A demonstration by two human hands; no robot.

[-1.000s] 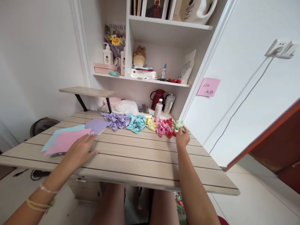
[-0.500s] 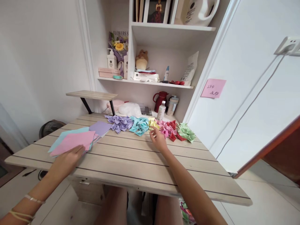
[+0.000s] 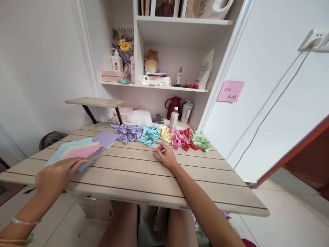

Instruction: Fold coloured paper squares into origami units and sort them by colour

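Observation:
A fanned stack of coloured paper lies at the left of the table: light blue sheets [image 3: 58,153], a pink sheet [image 3: 83,150] on top and a purple sheet [image 3: 105,138] to the right. My left hand [image 3: 58,173] pinches the pink sheet at its near edge; the thumb is mostly hidden. Over the middle of the table is my right hand [image 3: 166,155], with loosely bent fingers apart and nothing in them. Just beyond it runs a row of folded paper pieces: purple [image 3: 127,133], blue [image 3: 149,134], yellow [image 3: 165,133], pink [image 3: 179,138], red [image 3: 186,146] and green [image 3: 201,140].
Behind the row stand a clear bottle [image 3: 174,119], a red jug [image 3: 174,107] and a tumbler [image 3: 186,112]. A small raised shelf [image 3: 95,102] sits at the back left. Shelving [image 3: 154,86] rises behind the table. A pink note [image 3: 230,91] is stuck on the right wall.
My left hand has drawn back toward me and left, shifting the pink sheet so that pale yellow paper shows beneath. My right hand has moved slightly left and nearer, away from the yellow pieces.

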